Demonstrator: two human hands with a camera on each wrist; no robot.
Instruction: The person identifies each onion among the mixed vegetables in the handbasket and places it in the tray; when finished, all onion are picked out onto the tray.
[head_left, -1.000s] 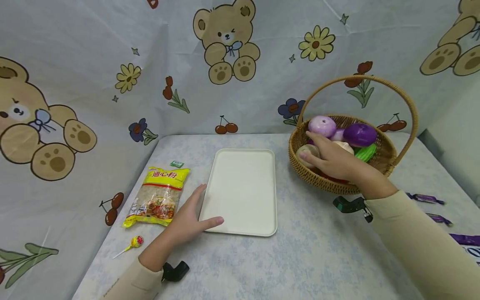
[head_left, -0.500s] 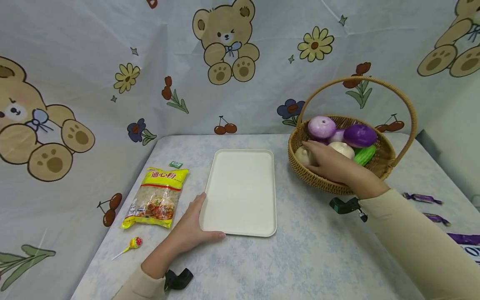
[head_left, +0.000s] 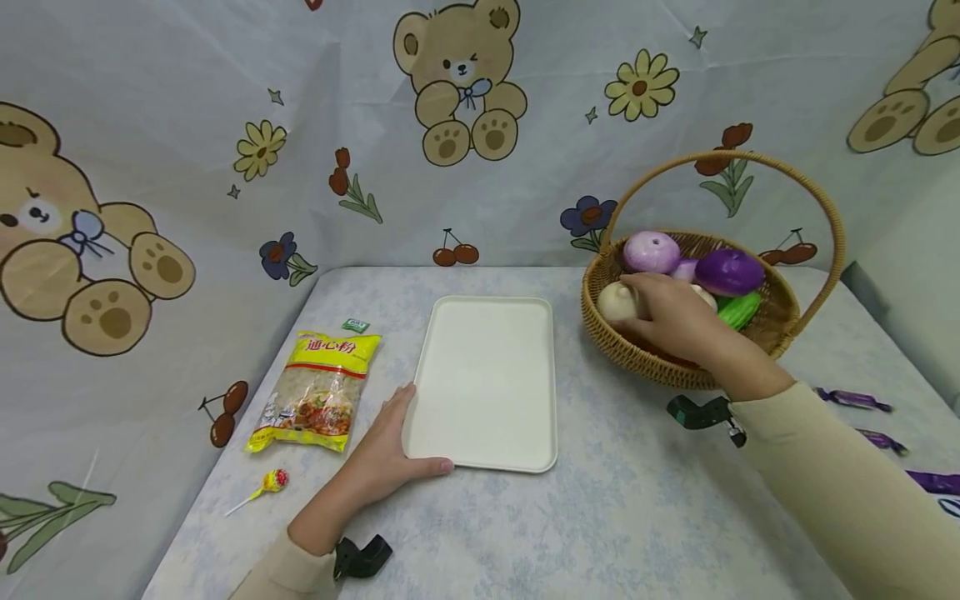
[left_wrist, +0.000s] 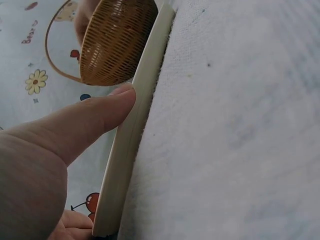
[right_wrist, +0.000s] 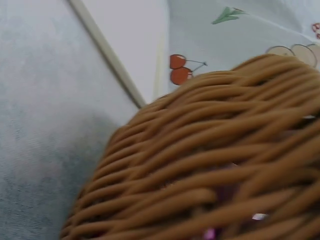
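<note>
A cream tray lies flat in the middle of the table. My left hand rests against its near left corner, fingers straight along the left rim and thumb pressed on the front rim. My right hand reaches into the wicker basket and grips a cream round vegetable at the basket's left rim. A pale purple onion, a dark purple eggplant and a green cucumber also lie in the basket. The right wrist view shows only the basket's woven wall close up.
A yellow noodle packet, a small green sachet and a lollipop lie left of the tray. Purple wrapped candies sit at the right. A bear-print cloth hangs as backdrop along the back and left side.
My right hand has closed round the cream vegetable and raised it toward the basket's left rim. My left thumb slid off the tray's surface onto its front rim.
</note>
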